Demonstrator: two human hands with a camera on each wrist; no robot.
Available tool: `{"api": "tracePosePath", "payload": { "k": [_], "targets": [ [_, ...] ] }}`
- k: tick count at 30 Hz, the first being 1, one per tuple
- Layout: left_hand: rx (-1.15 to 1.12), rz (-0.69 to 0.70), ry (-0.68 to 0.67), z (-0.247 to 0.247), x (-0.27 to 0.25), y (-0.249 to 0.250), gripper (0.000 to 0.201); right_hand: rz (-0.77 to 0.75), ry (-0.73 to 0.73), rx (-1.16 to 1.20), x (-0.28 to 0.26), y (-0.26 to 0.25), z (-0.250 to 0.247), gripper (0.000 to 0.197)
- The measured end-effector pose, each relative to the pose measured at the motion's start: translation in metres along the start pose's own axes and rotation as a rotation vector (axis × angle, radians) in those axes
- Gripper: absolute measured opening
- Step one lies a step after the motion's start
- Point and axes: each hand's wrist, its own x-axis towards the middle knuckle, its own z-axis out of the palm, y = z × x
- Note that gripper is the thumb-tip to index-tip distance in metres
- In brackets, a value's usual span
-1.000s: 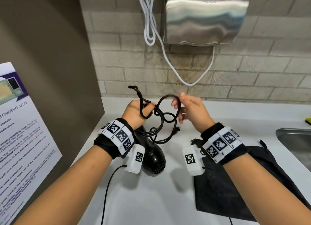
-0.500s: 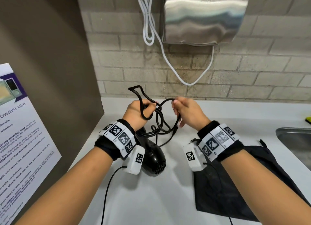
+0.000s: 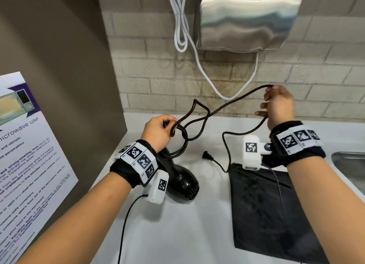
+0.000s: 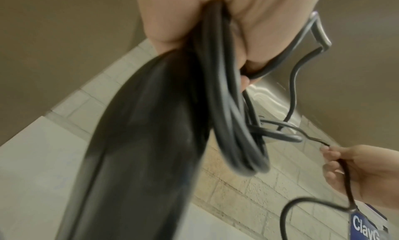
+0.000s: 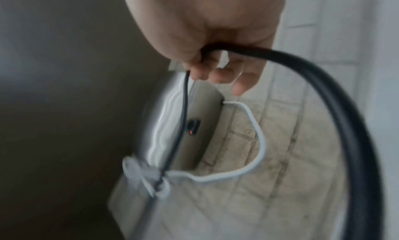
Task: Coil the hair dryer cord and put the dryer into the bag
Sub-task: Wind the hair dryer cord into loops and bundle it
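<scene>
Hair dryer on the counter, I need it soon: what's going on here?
A person is coiling the hair dryer's cord. The left hand grips several finished loops above the hair dryer, which lies on the counter. The right hand holds the remaining cord raised. The plug lies loose; the bag lies flat.

The right hand (image 5: 207, 30) filled the top centre of the frame, its fingers (image 5: 218, 73) curled round the black cord (image 5: 336, 97). One thick, blurred stretch of cord arced from the fist out to the right and down the right edge of the frame. A thinner stretch dropped from the fingers toward the lower left. Behind it, in the middle of the frame, hung a shiny metal hand dryer (image 5: 164, 124) with a small red light on its underside. A white cable (image 5: 257, 132) looped from its base across the pale brick wall (image 5: 280, 175).
</scene>
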Motion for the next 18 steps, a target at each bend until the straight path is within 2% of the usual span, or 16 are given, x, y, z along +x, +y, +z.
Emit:
{"api": "tracePosePath", "payload": {
  "k": [5,8,9,10,12,14,16,18],
  "targets": [
    [0.008,0.009,0.001,0.009,-0.003,0.009,0.020,-0.126,-0.250,-0.462,-0.004,0.027,0.005,0.028],
    [-0.068,-0.023,0.005,0.013,-0.002,0.010,0.020,-0.130,-0.439,-0.730,-0.019,0.044,0.009,0.040],
    [-0.081,-0.025,0.010,0.014,-0.003,0.011,0.020,-0.206,-0.459,-0.851,-0.027,0.048,0.012,0.044],
    [-0.086,-0.026,0.011,0.015,-0.003,0.012,0.023,-0.344,-0.462,-0.915,-0.038,0.048,0.017,0.041],
    [-0.085,-0.029,0.006,0.016,-0.003,0.012,0.031,-0.669,-0.547,-0.821,-0.057,0.045,0.027,0.029],
    [-0.070,-0.034,-0.001,0.016,-0.004,0.014,0.033,-0.888,-0.693,-0.763,-0.068,0.043,0.036,0.031],
    [-0.042,-0.036,-0.014,0.015,-0.005,0.016,0.027,-0.870,-0.795,-0.833,-0.077,0.038,0.048,0.033],
    [-0.035,-0.041,-0.025,0.015,-0.007,0.018,0.018,-0.792,-0.813,-0.943,-0.079,0.038,0.058,0.036]
  ]
}}
